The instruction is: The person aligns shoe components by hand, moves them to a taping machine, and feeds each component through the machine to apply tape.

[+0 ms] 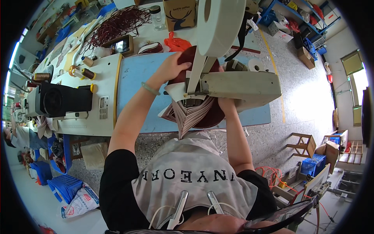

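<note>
Both our hands grip the dark red cap piece [194,113] under the machine, brim towards us: left hand [171,68] fingers curled over its far edge, right hand [227,103] pinching its side.

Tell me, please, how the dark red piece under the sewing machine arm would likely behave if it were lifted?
The dark red piece would probably flop rather than hold its shape: it curves under the left hand and right hand. It looks thin, so likely light. Its striped lining fans into loose folds that may splay and slip.
</note>
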Action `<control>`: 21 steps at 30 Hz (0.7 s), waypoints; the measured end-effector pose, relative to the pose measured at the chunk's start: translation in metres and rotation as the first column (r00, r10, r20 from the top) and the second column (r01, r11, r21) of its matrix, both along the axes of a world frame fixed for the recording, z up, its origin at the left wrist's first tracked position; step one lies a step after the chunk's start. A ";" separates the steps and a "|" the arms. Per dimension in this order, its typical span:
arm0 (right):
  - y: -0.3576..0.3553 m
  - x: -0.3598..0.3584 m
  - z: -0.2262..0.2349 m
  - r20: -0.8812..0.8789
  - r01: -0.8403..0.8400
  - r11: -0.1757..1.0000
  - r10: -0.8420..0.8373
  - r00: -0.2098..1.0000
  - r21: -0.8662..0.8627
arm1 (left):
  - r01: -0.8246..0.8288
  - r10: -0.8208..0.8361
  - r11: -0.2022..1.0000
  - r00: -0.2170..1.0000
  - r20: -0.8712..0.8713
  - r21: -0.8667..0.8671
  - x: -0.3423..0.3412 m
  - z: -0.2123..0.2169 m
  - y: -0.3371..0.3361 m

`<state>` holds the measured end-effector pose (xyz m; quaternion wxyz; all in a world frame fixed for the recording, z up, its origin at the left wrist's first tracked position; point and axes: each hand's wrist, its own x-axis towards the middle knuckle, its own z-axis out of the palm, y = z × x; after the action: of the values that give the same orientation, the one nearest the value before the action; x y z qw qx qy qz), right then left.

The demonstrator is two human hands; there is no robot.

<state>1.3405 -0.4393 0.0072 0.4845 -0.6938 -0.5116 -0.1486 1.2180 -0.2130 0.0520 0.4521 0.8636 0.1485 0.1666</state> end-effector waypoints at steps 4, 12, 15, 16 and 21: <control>0.019 -0.003 0.047 -0.568 -0.337 0.925 0.184 0.802 -0.176 | -0.220 0.263 0.945 0.951 0.161 -0.244 -0.038 -0.006 -0.009; -0.021 -0.014 0.015 -0.338 -0.141 0.976 0.078 0.938 -0.166 | -0.322 0.306 0.946 0.929 0.210 0.044 -0.040 0.014 -0.020; -0.044 -0.036 0.040 -0.199 0.010 0.979 -0.051 0.979 -0.202 | -0.409 0.339 0.901 0.871 0.357 0.142 -0.048 0.030 -0.033; -0.043 -0.039 0.042 -0.219 0.016 0.996 -0.037 0.975 -0.093 | -0.407 0.335 0.902 0.872 0.356 0.147 -0.055 0.031 -0.034; -0.031 -0.034 0.015 -0.293 -0.028 0.998 0.009 0.956 -0.063 | -0.174 0.129 0.929 0.979 0.155 0.327 -0.075 0.029 -0.038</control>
<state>1.3070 -0.4705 0.0222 0.5328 -0.7191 -0.4454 -0.0227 1.1431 -0.2506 0.0807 0.2911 0.9016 0.1540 0.2804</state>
